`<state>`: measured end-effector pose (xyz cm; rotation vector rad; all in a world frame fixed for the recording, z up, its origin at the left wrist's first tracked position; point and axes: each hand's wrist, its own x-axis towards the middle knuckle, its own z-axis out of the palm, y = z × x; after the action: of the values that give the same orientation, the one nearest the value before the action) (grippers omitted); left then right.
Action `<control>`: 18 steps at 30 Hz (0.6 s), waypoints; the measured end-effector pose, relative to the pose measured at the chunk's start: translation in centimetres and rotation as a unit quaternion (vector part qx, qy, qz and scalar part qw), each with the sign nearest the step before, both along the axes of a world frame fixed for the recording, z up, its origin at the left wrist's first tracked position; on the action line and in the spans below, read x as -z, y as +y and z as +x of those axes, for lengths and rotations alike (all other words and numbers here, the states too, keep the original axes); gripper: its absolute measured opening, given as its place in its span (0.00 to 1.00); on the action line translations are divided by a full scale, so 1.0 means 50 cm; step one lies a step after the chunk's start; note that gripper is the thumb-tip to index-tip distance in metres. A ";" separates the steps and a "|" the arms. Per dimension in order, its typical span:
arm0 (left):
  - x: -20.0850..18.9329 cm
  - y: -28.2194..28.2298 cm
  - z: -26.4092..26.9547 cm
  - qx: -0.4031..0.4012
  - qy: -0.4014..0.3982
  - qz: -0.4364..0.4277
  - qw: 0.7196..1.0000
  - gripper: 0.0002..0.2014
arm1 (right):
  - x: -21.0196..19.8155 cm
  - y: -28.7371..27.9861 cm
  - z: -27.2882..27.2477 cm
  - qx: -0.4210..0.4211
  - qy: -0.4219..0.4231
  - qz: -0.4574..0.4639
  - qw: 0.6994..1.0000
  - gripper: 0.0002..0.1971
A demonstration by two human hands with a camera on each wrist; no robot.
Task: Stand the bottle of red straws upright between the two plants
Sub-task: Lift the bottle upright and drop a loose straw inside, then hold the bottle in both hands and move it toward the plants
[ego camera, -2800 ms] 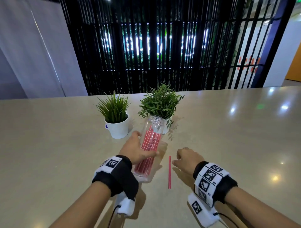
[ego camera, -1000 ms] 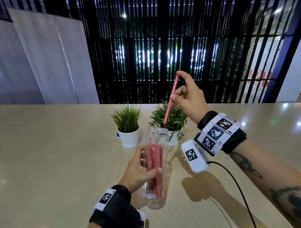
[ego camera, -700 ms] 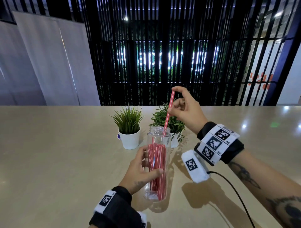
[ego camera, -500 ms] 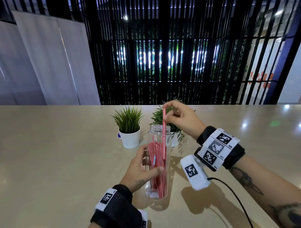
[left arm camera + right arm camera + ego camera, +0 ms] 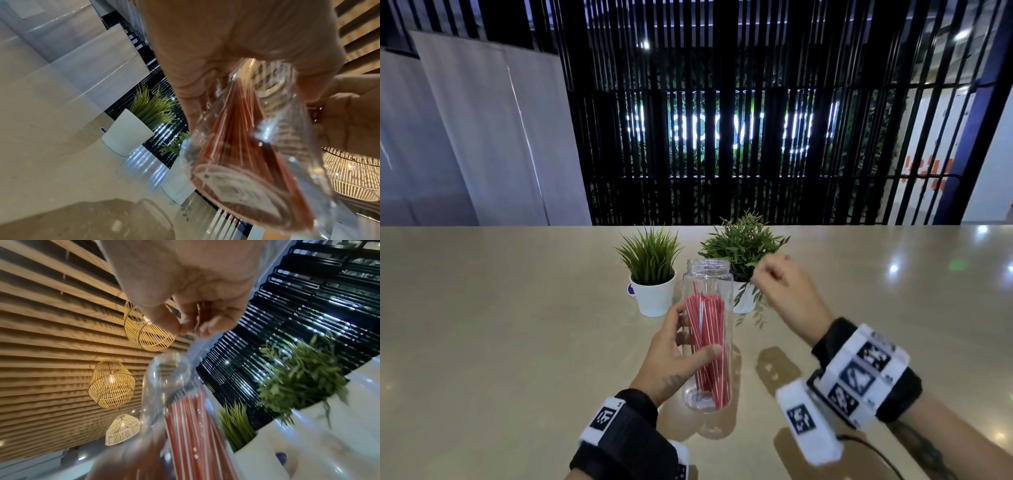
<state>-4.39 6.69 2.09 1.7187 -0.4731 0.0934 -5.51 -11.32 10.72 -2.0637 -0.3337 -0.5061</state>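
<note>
Bottle [image 5: 708, 342]: clear plastic, no cap, standing upright on the table [image 5: 500, 342], its base seemingly on the surface though its own shadow hides the contact. Left hand [image 5: 674, 356]: wrapped round the bottle's lower half, thumb across the near side, fingers curled behind and partly hidden by the plastic. Straws [image 5: 707, 346]: a red bundle inside the bottle, leaning slightly, tops well below the neck; single straws hard to count. Right hand [image 5: 779, 284]: raised to the right of the bottle's mouth, clear of it, blurred; fingers curled loosely inward with thumb and fingertips close together, nothing seen between them. Grassy plant [image 5: 650, 260]: white pot, just beyond the left hand's fingers. Leafy plant [image 5: 739, 246]: beyond the right hand, its white pot half covered by bottle and hanging leaves. The bottle stands nearer the person than the gap between the two pots, not yet in it. Wrist bands [image 5: 859, 373]: black with printed square markers on both forearms; the left one cut off at the bottom edge. Left wrist view: bottle base smeared and distorted.
</note>
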 end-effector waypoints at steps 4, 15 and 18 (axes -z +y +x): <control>-0.007 -0.007 -0.016 -0.002 -0.006 -0.001 1.000 0.38 | 0.083 0.028 -0.051 -0.077 0.131 0.035 0.988 0.08; 0.015 -0.010 -0.049 0.002 -0.021 -0.013 1.000 0.37 | 0.184 0.062 -0.114 -0.058 0.143 0.054 0.986 0.25; 0.034 -0.012 -0.053 0.009 -0.020 0.014 1.000 0.37 | 0.200 0.060 -0.107 -0.061 0.156 0.048 0.985 0.26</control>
<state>-7.03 6.10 0.39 1.7429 -0.5212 0.1097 -10.87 -8.34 0.71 -1.9771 -0.2406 -0.1179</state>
